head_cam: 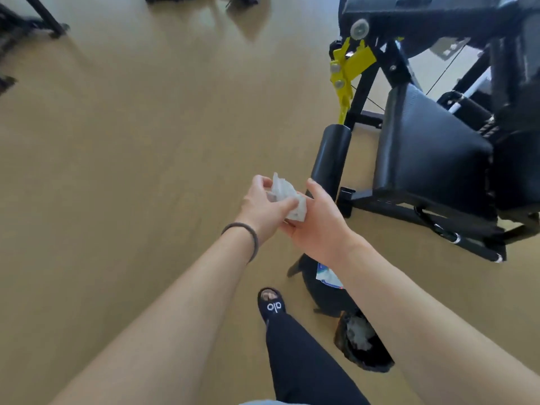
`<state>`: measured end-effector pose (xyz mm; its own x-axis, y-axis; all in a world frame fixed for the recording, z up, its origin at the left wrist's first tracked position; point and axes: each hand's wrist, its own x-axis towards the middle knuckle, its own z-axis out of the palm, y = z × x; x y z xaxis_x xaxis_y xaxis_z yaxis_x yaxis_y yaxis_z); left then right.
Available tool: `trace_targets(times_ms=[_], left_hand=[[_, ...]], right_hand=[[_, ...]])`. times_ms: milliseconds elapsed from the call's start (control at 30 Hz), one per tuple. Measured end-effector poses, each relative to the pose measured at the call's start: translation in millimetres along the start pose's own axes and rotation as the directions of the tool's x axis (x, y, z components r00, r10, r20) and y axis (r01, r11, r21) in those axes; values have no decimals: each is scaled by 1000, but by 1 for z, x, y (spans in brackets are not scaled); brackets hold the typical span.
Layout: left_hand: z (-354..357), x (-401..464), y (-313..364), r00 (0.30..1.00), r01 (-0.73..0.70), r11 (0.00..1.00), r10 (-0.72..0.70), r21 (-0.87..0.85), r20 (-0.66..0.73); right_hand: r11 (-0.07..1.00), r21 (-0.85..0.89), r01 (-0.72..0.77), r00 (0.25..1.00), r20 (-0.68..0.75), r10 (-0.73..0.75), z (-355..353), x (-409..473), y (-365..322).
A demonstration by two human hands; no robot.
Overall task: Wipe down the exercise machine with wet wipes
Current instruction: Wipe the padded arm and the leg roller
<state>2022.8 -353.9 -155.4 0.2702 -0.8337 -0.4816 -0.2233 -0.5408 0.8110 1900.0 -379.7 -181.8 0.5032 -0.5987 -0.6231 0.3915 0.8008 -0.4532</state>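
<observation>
A crumpled white wet wipe (pixel 285 197) is held between both hands in front of me, above the floor. My left hand (pixel 263 207) pinches its left side with thumb and fingers. My right hand (pixel 317 219) grips its right side from beneath. The black exercise machine (pixel 432 159) stands to the right, with a padded seat, a black roller pad (pixel 331 156) and a yellow adjustment bracket (pixel 347 68). Both hands are left of the machine and do not touch it.
On the floor below my right arm lie a black bag (pixel 324 293) with a blue-and-white wipes pack (pixel 328 276) on it, and a black bin bag (pixel 361 340) holding used wipes. My sandalled foot (pixel 271 305) is near them. Other machine frames (pixel 35 21) stand far left.
</observation>
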Motion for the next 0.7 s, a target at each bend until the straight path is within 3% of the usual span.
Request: trace_targets(times_ms=[100,267,500,700], left_hand=[[-17,40,-1,995,-89,984,81,154,56],[-53,115,3,990,-138,922,135,361,32],[-49,202,45,968,-239,897,190,372,164],[-25,260,77,902,-330,897,208,293,378]], right_hand=[[998,54,36,999,-22,-35,22,38,-6],[998,45,45,998,-53,-42,57,107,-20],[988,29,154,982,-119,-149,59,157,-74],[935,76,346,908,-276,-314,49,192,-111]])
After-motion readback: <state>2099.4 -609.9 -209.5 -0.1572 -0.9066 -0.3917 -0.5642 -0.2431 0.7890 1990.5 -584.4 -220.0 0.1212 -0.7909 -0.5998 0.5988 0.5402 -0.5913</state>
